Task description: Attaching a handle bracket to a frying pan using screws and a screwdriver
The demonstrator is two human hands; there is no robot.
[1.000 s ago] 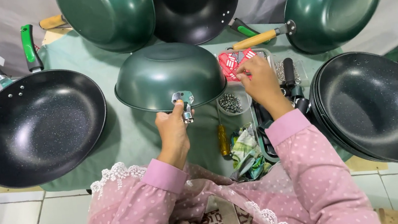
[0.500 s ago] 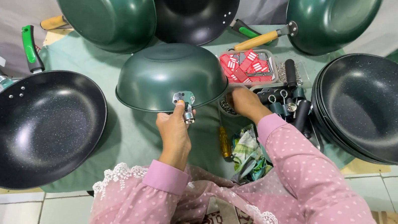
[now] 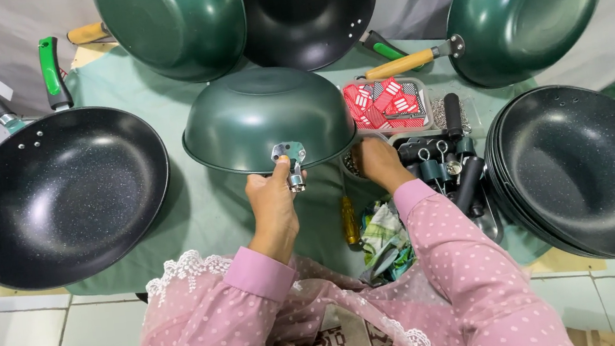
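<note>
Sleeves, pink with white dots, are framing the nearest edge of the bench; both arms are reaching up toward twelve o'clock.

Left hand (image 3: pixel 273 201): fingers are curled and pressed together around a small metal handle bracket (image 3: pixel 288 154), pinning it against the rim of the overturned green pan (image 3: pixel 267 115), which is lying dome-up at the bench's centre so that its handle mount is facing the person.

Right hand (image 3: pixel 377 163): at three o'clock of the left, fingers are dipping toward a small round container of screws (image 3: pixel 351 163) just beside the pan's rim; whether they are pinching anything cannot be told, as the fingertips are hidden.

Yellow-handled screwdriver (image 3: pixel 349 220): lying at six o'clock of the right hand, kept within easy reach.

Black handles with hanging loops (image 3: pixel 443 166): heaped at three o'clock of the right hand, near a tray of red packets (image 3: pixel 385 101) at one o'clock.

Stack of black pans (image 3: pixel 596 169): nested at far three o'clock, handles absent, seemingly parts in waiting.

Black speckled pan (image 3: pixel 60 195): sitting at nine o'clock with its grey handle fitted.

Green cloth (image 3: pixel 202 209): covering the bench, likely cushioning the coatings.

Farthest, at twelve o'clock: a green pan (image 3: pixel 175 21), a black pan (image 3: pixel 311 8) and a wooden-handled green pan (image 3: pixel 525 1) are leaning against the backdrop.
</note>
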